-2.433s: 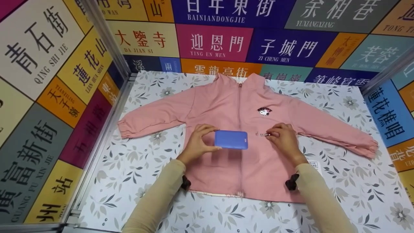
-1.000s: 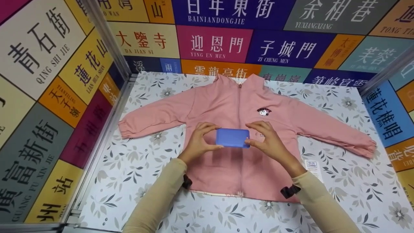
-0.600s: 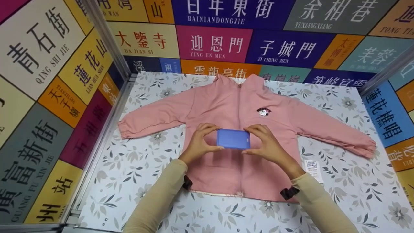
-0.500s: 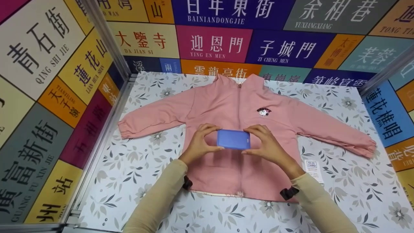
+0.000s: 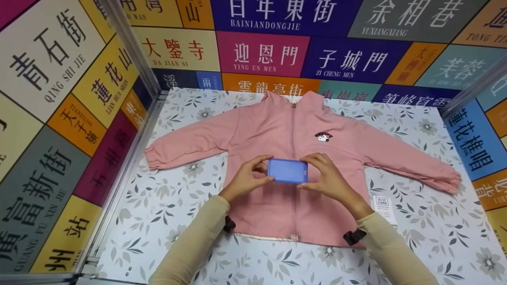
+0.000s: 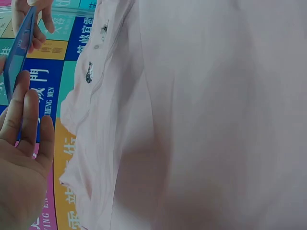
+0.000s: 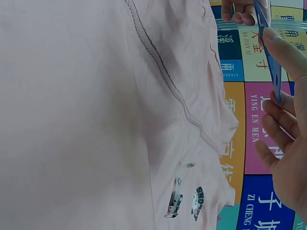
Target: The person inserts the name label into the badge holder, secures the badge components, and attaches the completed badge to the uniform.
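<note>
A blue card holder (image 5: 288, 171) with a small slot near its right end is held up over the pink jacket (image 5: 261, 209). My left hand (image 5: 246, 180) grips its left end between thumb and fingers. My right hand (image 5: 329, 180) pinches its right end, thumb at the lower corner and a fingertip at the upper. Both wrist views show the card holder edge-on between the hands. On the jacket, a small metal-ended strap clip (image 7: 173, 201) lies beside a cartoon dog patch (image 7: 197, 203); the right hand hides it in the head view.
The jacket lies zipped with its sleeves spread on a table with a floral cover (image 5: 158, 245). A white printed card (image 5: 383, 209) sits by the right forearm. Colourful sign-covered panels (image 5: 261, 53) stand at the back and both sides.
My right hand has let go of the strap clip on the jacket and moved left to grip the card holder's right end. The card holder has shifted slightly right.
</note>
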Demonstrator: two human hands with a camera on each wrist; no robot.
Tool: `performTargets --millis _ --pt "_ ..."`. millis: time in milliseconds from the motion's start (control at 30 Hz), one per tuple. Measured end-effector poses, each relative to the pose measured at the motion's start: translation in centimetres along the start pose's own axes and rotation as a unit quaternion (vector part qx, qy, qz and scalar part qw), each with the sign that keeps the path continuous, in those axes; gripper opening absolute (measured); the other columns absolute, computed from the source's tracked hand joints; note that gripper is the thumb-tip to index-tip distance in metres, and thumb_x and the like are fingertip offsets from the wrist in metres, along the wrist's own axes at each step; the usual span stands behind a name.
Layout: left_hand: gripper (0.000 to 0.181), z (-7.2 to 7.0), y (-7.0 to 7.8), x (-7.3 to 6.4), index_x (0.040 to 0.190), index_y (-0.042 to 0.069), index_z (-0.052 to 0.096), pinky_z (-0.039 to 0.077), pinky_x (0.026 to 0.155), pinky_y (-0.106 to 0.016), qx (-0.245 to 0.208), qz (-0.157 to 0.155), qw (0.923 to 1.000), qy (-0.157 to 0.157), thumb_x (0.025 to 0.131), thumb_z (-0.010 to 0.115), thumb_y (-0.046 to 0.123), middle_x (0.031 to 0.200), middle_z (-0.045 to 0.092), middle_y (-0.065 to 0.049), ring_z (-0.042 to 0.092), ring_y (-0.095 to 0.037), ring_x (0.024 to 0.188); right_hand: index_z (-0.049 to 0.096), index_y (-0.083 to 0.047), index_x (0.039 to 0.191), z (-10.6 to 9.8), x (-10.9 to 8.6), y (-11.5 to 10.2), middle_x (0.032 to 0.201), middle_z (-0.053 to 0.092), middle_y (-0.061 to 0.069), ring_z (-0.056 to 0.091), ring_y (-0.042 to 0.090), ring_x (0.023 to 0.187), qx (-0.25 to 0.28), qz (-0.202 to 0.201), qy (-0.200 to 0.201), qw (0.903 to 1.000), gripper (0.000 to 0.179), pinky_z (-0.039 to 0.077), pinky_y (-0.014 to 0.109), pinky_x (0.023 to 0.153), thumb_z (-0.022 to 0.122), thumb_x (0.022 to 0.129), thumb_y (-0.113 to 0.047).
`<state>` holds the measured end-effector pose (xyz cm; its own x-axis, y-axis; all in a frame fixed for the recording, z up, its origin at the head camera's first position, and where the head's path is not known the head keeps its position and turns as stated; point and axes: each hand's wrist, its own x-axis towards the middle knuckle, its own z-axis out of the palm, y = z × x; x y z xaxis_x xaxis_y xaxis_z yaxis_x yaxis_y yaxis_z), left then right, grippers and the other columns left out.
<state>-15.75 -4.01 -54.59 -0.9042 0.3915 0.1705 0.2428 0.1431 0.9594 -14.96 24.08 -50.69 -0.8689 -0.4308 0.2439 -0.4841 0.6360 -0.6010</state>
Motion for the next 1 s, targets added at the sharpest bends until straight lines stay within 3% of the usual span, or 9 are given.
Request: performTargets --millis 100,200,367,500,667,833,900,1000 --pt "0.062 0.2 0.1 -0.1 0.142 0.002 0.051 0.054 0.091 -0.052 -0.013 -0.014 0.9998 -0.004 0.084 0.073 0.0 0.097 0.068 -0.023 0.063 -0.024 0.09 0.064 -0.009 0.127 0.1 0.0 0.2 0.124 0.06 0.007 0.049 0.025 0.117 -0.007 -0.01 0.004 0.9999 0.077 0.041 0.05 0.101 0.095 0.06 -0.03" --pt "0.057 0.2 0.7 -0.2 0.141 -0.003 0.049 0.055 0.086 -0.038 -0.035 -0.026 0.999 -0.012 0.087 0.067 -0.005 0.09 0.066 -0.021 0.059 -0.016 0.084 0.064 -0.009 0.127 0.2 -0.1 0.3 0.124 0.061 0.006 0.049 0.025 0.116 -0.014 -0.02 0.007 0.9997 0.077 0.042 0.049 0.1 0.095 0.06 -0.031" --pt "0.053 0.0 2.5 -0.5 0.137 -0.009 0.045 0.04 0.068 -0.018 -0.088 -0.03 0.9951 -0.034 0.087 0.062 -0.009 0.076 0.053 -0.007 0.048 -0.011 0.07 0.064 -0.009 0.127 0.4 -0.2 0.5 0.124 0.061 0.005 0.049 0.022 0.116 -0.021 -0.034 0.009 0.9991 0.078 0.041 0.046 0.101 0.095 0.06 -0.032" --pt "0.051 0.0 2.6 -0.5 0.133 -0.012 0.042 0.032 0.062 -0.018 -0.105 -0.019 0.9936 -0.037 0.086 0.062 -0.01 0.072 0.044 -0.006 0.039 -0.013 0.064 0.064 -0.011 0.128 0.4 -0.1 0.4 0.124 0.062 0.005 0.05 0.022 0.115 -0.029 -0.042 0.007 0.9987 0.079 0.043 0.046 0.101 0.095 0.059 -0.034" --pt "0.05 0.1 2.3 -0.5 0.13 -0.013 0.041 0.032 0.059 -0.017 -0.124 -0.024 0.9915 -0.032 0.086 0.064 -0.011 0.07 0.043 -0.005 0.037 -0.012 0.061 0.064 -0.011 0.127 0.5 -0.2 0.5 0.123 0.062 0.006 0.051 0.023 0.115 -0.037 -0.04 0.002 0.9985 0.079 0.043 0.048 0.101 0.095 0.059 -0.037" --pt "0.053 0.0 2.4 -0.5 0.13 -0.011 0.038 0.041 0.06 -0.017 -0.165 -0.056 0.9845 -0.022 0.085 0.067 -0.009 0.076 0.06 -0.003 0.047 -0.007 0.063 0.065 -0.01 0.126 0.5 -0.2 0.6 0.123 0.062 0.006 0.052 0.023 0.115 -0.04 -0.04 0.003 0.9984 0.079 0.043 0.048 0.101 0.095 0.059 -0.037" --pt "0.053 0.0 2.5 -0.5 0.13 -0.01 0.038 0.042 0.061 -0.019 -0.163 -0.06 0.9845 -0.022 0.086 0.068 -0.007 0.079 0.064 -0.004 0.048 -0.009 0.063 0.065 -0.01 0.126 0.4 -0.2 0.6 0.122 0.062 0.006 0.052 0.023 0.115 -0.037 -0.039 0.005 0.9985 0.079 0.043 0.048 0.101 0.095 0.059 -0.037" --pt "0.053 0.0 1.9 -0.4 0.131 -0.004 0.042 0.037 0.06 -0.019 -0.121 -0.058 0.9907 -0.017 0.087 0.071 0.001 0.077 0.062 -0.005 0.043 -0.011 0.062 0.065 -0.01 0.127 0.3 -0.3 0.7 0.123 0.062 0.006 0.051 0.023 0.116 -0.03 -0.036 0.003 0.9989 0.078 0.042 0.047 0.101 0.095 0.059 -0.036"
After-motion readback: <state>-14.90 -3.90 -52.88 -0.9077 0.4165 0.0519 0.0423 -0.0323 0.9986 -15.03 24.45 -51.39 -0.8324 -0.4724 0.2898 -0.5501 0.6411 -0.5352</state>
